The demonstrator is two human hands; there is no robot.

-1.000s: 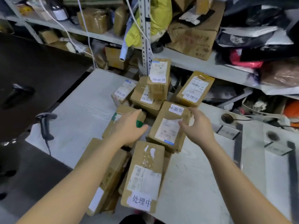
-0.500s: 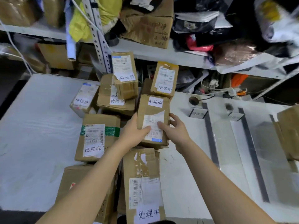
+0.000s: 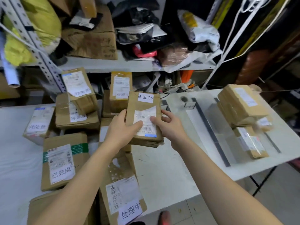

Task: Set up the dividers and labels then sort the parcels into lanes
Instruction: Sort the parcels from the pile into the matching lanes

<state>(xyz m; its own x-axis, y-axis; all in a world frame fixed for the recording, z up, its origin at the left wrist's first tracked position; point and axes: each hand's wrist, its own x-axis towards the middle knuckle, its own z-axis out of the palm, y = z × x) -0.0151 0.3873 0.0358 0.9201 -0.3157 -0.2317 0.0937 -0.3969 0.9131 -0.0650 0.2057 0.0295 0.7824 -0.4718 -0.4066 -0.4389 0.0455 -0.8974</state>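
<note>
A brown cardboard parcel [image 3: 143,108] with a white shipping label and a handwritten tag is lifted above the white table [image 3: 162,168]. My left hand [image 3: 121,129] grips its left side and my right hand [image 3: 168,125] grips its right side, thumbs on the label. Several other taped parcels [image 3: 65,161] with white tags lie piled on the table's left half. On the right half, dark divider strips [image 3: 209,127] mark lanes, with small label stands [image 3: 190,105] at their far ends. Stacked parcels [image 3: 241,103] rest in the rightmost lane.
A metal shelf [image 3: 113,64] behind the table is crammed with boxes, bags and a yellow sack [image 3: 32,30]. Cables lie at the table's back edge. The table's right edge drops to the floor, where a folding leg shows.
Both hands closed on the parcel and raised it off the pile. The view has swung right, bringing the divider lanes and the stacked parcels into sight.
</note>
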